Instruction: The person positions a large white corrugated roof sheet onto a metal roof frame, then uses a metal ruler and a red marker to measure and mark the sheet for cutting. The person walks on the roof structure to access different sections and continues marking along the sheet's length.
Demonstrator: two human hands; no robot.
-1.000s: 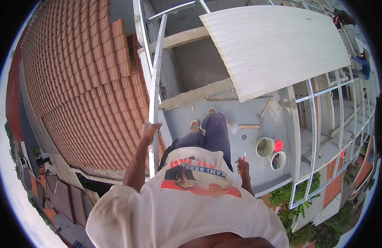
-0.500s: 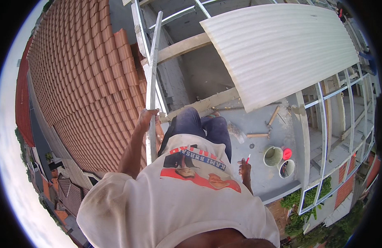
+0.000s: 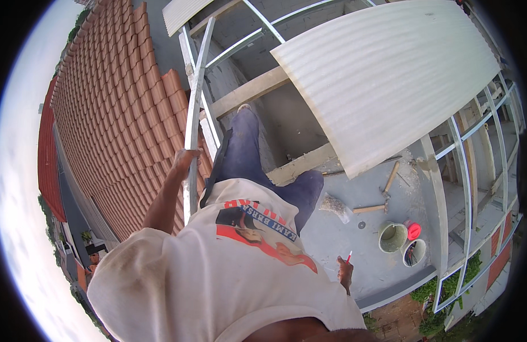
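Observation:
My left hand is wrapped round a long, pale metal roof channel, which slants upward beside the tiled roof. In my right hand, out to the right of my shirt, is a slim red-and-white pen, its white end pointing up. My left leg stretches forward, with its foot at a concrete beam that spans a deep opening. The right knee is bent above the grey slab.
Orange roof tiles slope away at left. A corrugated white sheet covers the frame at right. On the slab lie wooden-handled hammers, a clear plastic bag, a mortar bucket and a tool bucket. Metal framing borders the right side.
My left leg has stepped forward to the concrete beam across the opening. The view has shifted with my body. Both hands keep their holds on the channel and the pen.

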